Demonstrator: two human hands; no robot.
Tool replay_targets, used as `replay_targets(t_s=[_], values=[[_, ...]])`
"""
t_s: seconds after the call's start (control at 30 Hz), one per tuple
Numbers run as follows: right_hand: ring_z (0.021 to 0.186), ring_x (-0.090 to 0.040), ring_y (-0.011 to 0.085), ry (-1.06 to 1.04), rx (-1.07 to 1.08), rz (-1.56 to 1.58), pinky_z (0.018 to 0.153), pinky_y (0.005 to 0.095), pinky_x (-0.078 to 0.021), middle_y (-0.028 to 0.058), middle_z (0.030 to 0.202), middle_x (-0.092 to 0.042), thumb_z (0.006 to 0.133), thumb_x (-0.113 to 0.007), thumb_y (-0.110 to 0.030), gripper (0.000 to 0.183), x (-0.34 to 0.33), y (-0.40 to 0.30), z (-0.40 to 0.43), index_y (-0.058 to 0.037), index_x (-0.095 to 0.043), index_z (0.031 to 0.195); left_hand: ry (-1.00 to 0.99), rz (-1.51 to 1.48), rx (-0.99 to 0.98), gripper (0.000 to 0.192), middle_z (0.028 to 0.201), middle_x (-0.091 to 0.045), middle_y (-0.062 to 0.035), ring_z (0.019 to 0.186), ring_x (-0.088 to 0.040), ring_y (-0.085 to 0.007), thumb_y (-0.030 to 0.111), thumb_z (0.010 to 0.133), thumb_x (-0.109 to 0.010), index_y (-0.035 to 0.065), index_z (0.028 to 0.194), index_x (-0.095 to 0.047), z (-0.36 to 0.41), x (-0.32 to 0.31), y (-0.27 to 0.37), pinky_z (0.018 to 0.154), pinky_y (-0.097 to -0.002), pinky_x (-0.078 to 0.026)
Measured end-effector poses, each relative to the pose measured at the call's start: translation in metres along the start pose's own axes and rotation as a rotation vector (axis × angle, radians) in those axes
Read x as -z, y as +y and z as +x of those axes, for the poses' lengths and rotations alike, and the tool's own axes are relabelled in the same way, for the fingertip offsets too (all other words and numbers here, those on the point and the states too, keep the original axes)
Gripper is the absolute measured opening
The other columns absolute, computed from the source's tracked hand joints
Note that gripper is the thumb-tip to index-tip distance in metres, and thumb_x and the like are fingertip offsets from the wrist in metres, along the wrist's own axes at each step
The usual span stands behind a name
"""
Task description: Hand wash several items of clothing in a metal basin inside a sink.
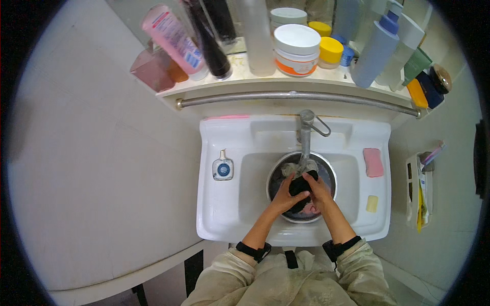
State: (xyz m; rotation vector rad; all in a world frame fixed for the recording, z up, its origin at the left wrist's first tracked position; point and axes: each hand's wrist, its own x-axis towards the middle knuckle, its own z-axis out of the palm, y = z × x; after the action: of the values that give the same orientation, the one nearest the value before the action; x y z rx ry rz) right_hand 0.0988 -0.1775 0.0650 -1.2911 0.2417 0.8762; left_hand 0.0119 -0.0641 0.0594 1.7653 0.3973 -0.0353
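Note:
Both of my hands hold a wet-looking black cloth item (298, 186) over a round metal basin (270, 179). From the left, my left hand (285, 197) grips it with the thumb across its front. My right hand (318, 189) has hold of the opposite side. Pale cloth (289, 169) lies at the far side of the basin, under the spout of the metal faucet (305, 132). A pink cloth (310, 209) shows at the near side, below my hands. What the black item is exactly, I cannot tell.
The basin stands in a white sink (254, 191). On its ledges are a clear bottle (222, 168), a pink sponge or bar (373, 162) and a yellow soap bar (371, 204). A metal rail (237, 98) runs beneath a shelf of toiletries (241, 69). A toothbrush holder (413, 191) hangs at right.

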Motion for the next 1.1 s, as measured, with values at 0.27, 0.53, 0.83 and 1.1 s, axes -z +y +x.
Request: replay_targets(t_s=[0.27,0.53,0.83,1.1], values=[[0.088,-0.052,0.0185,0.188,-0.144,0.186,0.075,0.0288,-0.0415,0.0106,0.093,-0.055,0.070,-0.067,-0.029,0.045,0.033,0.016,0.039,0.0004,-0.053,0.100,0.305,-1.021,0.273,0.045,0.115,-0.047,-0.0114,0.110,-0.043,-0.0226,0.034,0.088,-0.043,0.0005,0.117,-0.043,0.038,-0.015,-0.046,0.097,-0.0320,-0.029],[0.079,-0.054,0.0178,0.241,-0.156,0.315,0.068,0.0298,-0.0422,0.0054,0.091,-0.057,0.073,-0.062,-0.029,0.035,0.054,0.019,0.046,-0.0051,-0.054,0.097,0.289,-1.528,0.504,0.035,0.108,-0.050,-0.0127,0.102,-0.048,-0.0249,0.030,0.089,-0.040,0.0015,0.109,-0.046,0.099,-0.040,-0.054,0.089,-0.0350,-0.040],[0.086,-0.055,0.0215,0.137,-0.125,0.093,0.075,0.0310,-0.0435,0.0079,0.096,-0.057,0.071,-0.064,-0.024,0.038,0.031,0.000,0.055,-0.0029,-0.053,0.100,0.216,-1.449,0.349,0.028,0.087,-0.057,-0.0079,0.083,-0.055,-0.0227,0.034,0.087,-0.046,0.0076,0.087,-0.055,0.094,-0.030,-0.070,0.076,-0.0344,-0.044],[0.078,-0.055,0.0175,0.113,0.453,-0.607,0.071,0.0273,-0.0437,0.0086,0.085,-0.059,0.083,-0.052,-0.020,0.017,0.006,0.014,0.088,-0.0040,-0.056,0.086,0.394,-1.453,0.288,0.038,0.103,-0.052,-0.0083,0.102,-0.047,-0.0227,0.039,0.089,-0.038,0.0044,0.098,-0.052,0.086,-0.024,-0.065,0.090,-0.0350,-0.035]])
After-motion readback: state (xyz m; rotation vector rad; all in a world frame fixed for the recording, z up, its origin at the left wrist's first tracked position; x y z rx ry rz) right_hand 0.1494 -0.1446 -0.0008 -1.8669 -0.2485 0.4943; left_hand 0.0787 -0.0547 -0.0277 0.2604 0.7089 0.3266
